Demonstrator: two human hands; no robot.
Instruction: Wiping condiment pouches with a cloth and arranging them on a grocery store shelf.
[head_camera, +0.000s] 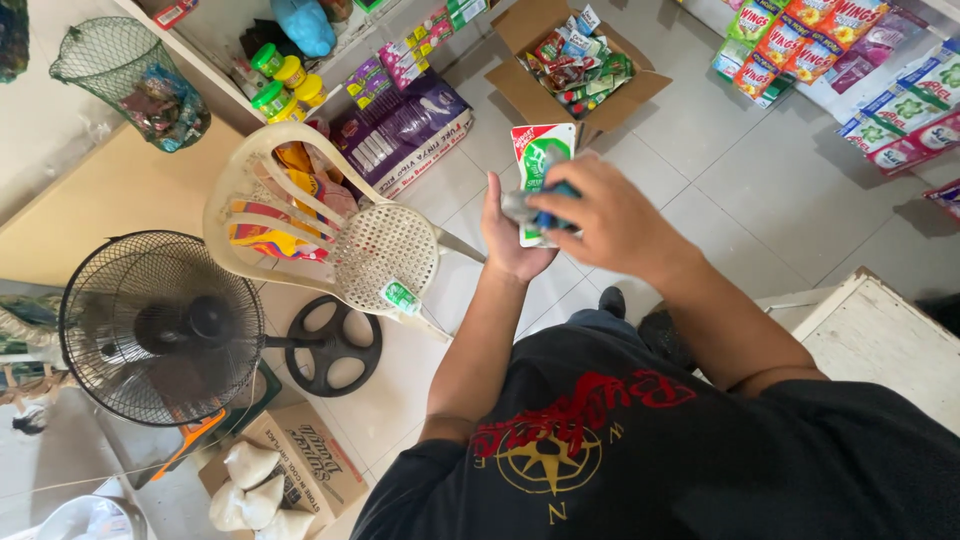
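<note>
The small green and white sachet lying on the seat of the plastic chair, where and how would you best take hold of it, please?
Pinch the green and white sachet by its long edges, coming from straight above. It appears to lie flat near the front edge of the chair seat, with nothing on top of it. The backrest blocks the far side, so coming from above or the seat's front looks easiest.

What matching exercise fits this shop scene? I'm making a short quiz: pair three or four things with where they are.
Things:
1. green and white packet
2. small green sachet
3. cardboard box
4. electric fan

Places:
A. on the floor beside the plastic chair
B. in the left hand
C. open on the tiled floor, full of sachets
D. on the chair's seat

Pairs: 1-B, 2-D, 3-C, 4-A
</note>
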